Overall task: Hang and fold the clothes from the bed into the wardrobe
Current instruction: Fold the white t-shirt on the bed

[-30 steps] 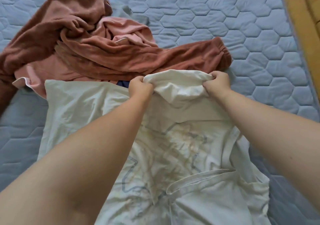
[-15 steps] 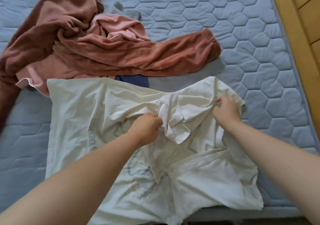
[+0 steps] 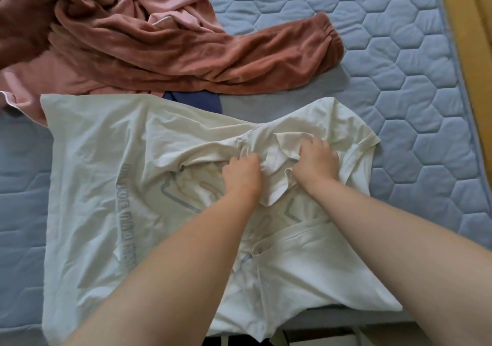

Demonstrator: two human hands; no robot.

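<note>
White T-shirt (image 3: 106,186) cloth is pinched by left hand (image 3: 241,176) and right hand (image 3: 316,163), fingers curled. Creases could be left by uneven pulling

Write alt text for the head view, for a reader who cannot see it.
The left hand and right hand grip bunched fabric of a cream printed T-shirt spread on a blue quilted mattress. A crumpled rust-brown plush garment lies beyond it.

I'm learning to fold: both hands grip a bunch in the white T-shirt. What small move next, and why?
Probably pull the bunch apart and smooth it flat: left hand and right hand both grip crumpled cloth on the white T-shirt, otherwise spread on the mattress.
</note>
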